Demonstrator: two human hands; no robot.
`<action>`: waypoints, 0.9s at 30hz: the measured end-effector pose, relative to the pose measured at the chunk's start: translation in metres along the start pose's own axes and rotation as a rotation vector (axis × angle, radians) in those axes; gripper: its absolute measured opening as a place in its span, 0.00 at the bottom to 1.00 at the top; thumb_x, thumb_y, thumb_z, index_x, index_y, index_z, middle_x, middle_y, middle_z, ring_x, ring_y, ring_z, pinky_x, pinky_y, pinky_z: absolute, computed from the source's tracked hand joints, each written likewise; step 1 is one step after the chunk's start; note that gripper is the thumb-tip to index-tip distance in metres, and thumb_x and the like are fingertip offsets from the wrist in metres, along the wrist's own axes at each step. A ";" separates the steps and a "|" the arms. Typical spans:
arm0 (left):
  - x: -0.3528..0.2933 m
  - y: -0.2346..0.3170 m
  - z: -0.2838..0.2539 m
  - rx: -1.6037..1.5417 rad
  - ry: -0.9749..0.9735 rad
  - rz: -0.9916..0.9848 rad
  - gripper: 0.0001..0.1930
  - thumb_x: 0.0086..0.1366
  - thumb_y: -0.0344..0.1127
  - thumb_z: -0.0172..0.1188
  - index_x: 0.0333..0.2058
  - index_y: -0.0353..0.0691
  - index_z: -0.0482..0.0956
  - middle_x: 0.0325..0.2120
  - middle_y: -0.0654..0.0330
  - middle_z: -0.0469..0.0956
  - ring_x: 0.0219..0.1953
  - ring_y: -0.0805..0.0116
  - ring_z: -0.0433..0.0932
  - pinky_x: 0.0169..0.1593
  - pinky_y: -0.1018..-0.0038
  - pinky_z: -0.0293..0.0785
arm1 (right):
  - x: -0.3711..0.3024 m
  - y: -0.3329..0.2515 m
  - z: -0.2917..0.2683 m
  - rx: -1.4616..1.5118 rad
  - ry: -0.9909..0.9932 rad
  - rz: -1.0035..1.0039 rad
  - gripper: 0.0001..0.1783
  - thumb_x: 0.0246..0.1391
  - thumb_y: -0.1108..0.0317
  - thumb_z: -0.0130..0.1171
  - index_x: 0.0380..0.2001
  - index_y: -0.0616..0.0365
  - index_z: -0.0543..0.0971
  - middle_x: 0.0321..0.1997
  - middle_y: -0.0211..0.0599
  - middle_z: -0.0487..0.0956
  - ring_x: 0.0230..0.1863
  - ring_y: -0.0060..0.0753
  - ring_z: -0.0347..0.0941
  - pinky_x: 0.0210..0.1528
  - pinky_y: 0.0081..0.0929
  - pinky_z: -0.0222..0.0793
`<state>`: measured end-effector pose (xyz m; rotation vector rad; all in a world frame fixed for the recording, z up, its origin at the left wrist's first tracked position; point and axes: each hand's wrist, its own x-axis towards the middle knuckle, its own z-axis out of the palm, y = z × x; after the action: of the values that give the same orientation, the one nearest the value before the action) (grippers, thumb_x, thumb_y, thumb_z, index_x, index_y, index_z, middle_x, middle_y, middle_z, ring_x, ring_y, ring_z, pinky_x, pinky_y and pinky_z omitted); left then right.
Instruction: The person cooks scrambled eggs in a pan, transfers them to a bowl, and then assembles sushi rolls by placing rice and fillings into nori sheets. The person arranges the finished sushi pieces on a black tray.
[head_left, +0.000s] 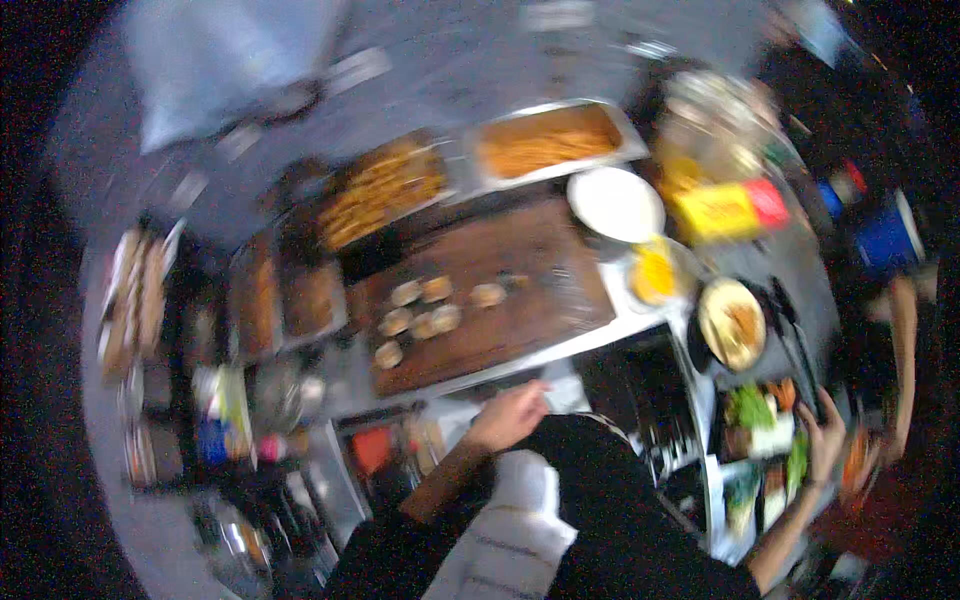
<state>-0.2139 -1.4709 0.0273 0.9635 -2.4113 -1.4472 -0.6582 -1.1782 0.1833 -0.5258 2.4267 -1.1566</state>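
- In the head view, the right hand (823,445) reaches out over the right side of the counter, and its fingers look closed around the near end of a long dark utensil (797,335).
- That utensil runs from between the thumb and fingers, away from the wearer, its far part just beside a round plate of food (733,322); blur hides what kind of tool it is.
- The plate, pale with something browned on it, lies beyond those fingertips and to their left, apart from them.
- Nearer the hand I can see a tray of vegetables (757,412), leafy green beside white and orange pieces.
- The left hand (512,415) is in front of the wearer's body, fingers bunched and pointing right; I cannot tell whether they hold anything.
- Beyond it lies a brown board (500,335) bearing small round pieces (420,318), well apart from the fingers.
- At far right, another person's forearm (904,360) hangs close to the right hand.
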 end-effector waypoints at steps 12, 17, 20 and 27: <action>-0.089 -0.108 -0.097 -0.117 0.417 -0.099 0.17 0.65 0.31 0.57 0.52 0.41 0.70 0.32 0.51 0.78 0.39 0.49 0.80 0.43 0.58 0.75 | -0.028 -0.398 0.413 -0.863 -0.248 -1.493 0.25 0.45 0.63 0.69 0.50 0.55 0.81 0.36 0.46 0.81 0.35 0.50 0.79 0.38 0.41 0.73; -0.115 -0.118 -0.135 -0.196 0.501 -0.203 0.20 0.63 0.31 0.59 0.54 0.43 0.70 0.33 0.52 0.80 0.39 0.49 0.80 0.42 0.59 0.75 | -0.098 -0.493 0.601 -1.094 -0.409 -1.852 0.14 0.46 0.54 0.64 0.25 0.53 0.82 0.26 0.45 0.82 0.31 0.51 0.80 0.34 0.45 0.77; -0.132 -0.138 -0.131 -0.262 0.695 -0.181 0.20 0.63 0.30 0.60 0.54 0.47 0.69 0.33 0.48 0.81 0.37 0.46 0.82 0.39 0.57 0.76 | -0.108 -0.498 0.699 -1.210 -0.457 -1.870 0.10 0.48 0.55 0.61 0.25 0.47 0.84 0.27 0.39 0.84 0.30 0.46 0.82 0.31 0.41 0.78; -0.175 -0.162 -0.106 -0.263 0.776 -0.445 0.23 0.66 0.43 0.57 0.59 0.49 0.69 0.44 0.44 0.80 0.46 0.43 0.80 0.48 0.52 0.75 | -0.151 -0.481 0.759 -1.420 -0.542 -1.961 0.12 0.41 0.57 0.62 0.28 0.50 0.83 0.28 0.42 0.83 0.35 0.45 0.83 0.38 0.38 0.77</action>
<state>0.0412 -1.4942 -0.0235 1.6671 -1.4749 -1.1412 -0.0705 -1.8741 0.1548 -3.1872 1.1402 0.7948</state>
